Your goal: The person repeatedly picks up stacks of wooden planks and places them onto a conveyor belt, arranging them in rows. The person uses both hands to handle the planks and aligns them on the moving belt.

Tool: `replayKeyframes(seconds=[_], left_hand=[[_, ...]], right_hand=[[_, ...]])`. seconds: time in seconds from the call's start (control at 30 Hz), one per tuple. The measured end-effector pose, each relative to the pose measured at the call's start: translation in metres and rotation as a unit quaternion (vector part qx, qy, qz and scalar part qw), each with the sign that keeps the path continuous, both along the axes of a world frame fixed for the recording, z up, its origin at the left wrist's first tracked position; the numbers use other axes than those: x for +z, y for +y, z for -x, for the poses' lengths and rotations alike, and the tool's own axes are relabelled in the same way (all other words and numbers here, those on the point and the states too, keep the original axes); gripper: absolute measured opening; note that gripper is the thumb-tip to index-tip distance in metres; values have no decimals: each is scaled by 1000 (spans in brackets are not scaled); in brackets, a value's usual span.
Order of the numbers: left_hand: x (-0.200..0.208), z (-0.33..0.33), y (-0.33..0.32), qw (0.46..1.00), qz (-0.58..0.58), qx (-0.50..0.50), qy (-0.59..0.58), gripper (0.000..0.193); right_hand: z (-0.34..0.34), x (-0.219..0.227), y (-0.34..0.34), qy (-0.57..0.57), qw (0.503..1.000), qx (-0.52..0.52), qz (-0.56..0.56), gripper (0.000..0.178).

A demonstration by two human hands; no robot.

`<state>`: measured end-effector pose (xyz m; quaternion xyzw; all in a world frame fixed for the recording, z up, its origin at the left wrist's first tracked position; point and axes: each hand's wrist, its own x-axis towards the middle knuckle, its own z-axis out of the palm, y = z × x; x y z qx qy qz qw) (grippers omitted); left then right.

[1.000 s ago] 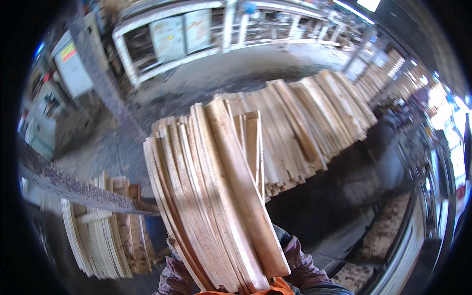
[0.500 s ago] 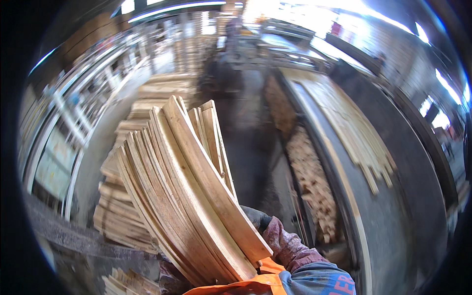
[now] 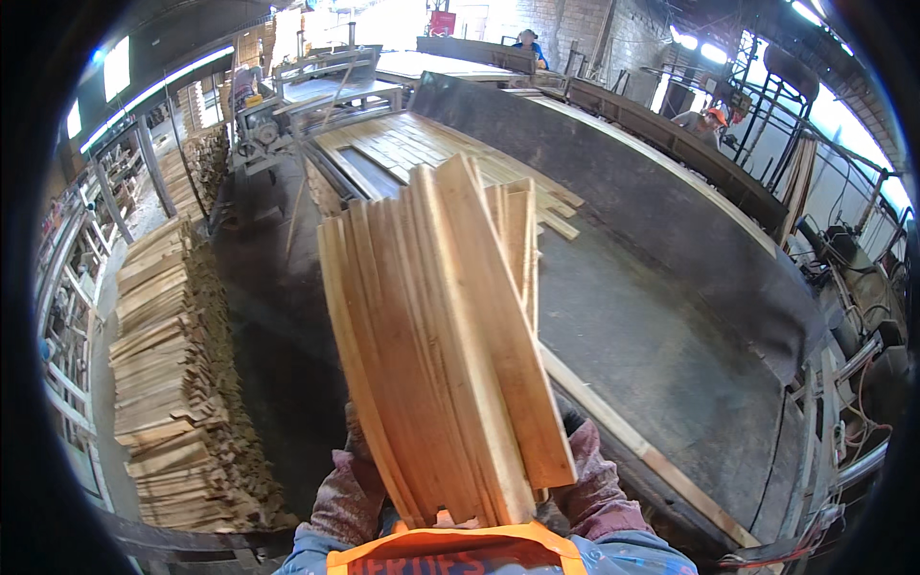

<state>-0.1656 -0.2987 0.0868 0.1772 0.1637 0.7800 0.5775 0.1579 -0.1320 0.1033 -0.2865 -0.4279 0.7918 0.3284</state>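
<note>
Along the near long edge of a dark-topped bench (image 3: 661, 326): 1 bundle of boards (image 3: 422, 374), held up tilted before an orange apron (image 3: 460, 539); whether it touched the bench, I couldn't tell. Boards ran lengthwise, packed side by side, upper ends uneven. One wide board (image 3: 498, 326) lay at the bundle's rt. side, lower end on view; a few narrow pcs. (image 3: 517, 225) showed just behind its upper part.

L. hand (image 3: 356, 431): holding the bundle's l. side, mostly hidden, finger positions n/a. R. hand (image 3: 573, 422): holding the rt. side, ditto. Both sleeves (image 3: 596, 484) reddish at the forearm, stained.

Bench, far-left end: 1 lot flat pale strips (image 3: 412, 139), laid approx. parallel, a few ends jutting toward the middle. Bench, near edge: 1 long narrow strip (image 3: 642, 455), reaching the near rt. corner. Bench, far long edge: 1 tall dark panel (image 3: 623, 172), full length approx.

Floor, l. side: 1 long row of stacked boards (image 3: 158, 355), ends ragged, well apart from the bundle. Beyond the far-left end: machine w/ motor (image 3: 264, 134). Rt. end: cables etc. (image 3: 862, 393). Background: 1 person in blue (image 3: 530, 50), 1 person w/ orange cap (image 3: 709, 123), both beyond the panel.
</note>
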Motion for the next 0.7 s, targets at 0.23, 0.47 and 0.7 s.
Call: replayKeyframes(seconds=[0.23, 0.47, 0.7], left_hand=[[-21, -243, 147, 975, -81, -201, -49, 79], [-20, -446, 192, 943, 108, -298, 99, 84], [0, -463, 225, 724, 337, -557, 227, 99]], right_hand=[[-271, 73, 51, 19, 986, -117, -116, 42], [-442, 168, 227, -168, 976, 59, -126, 51], [-534, 89, 295, -575, 773, 160, -215, 98]])
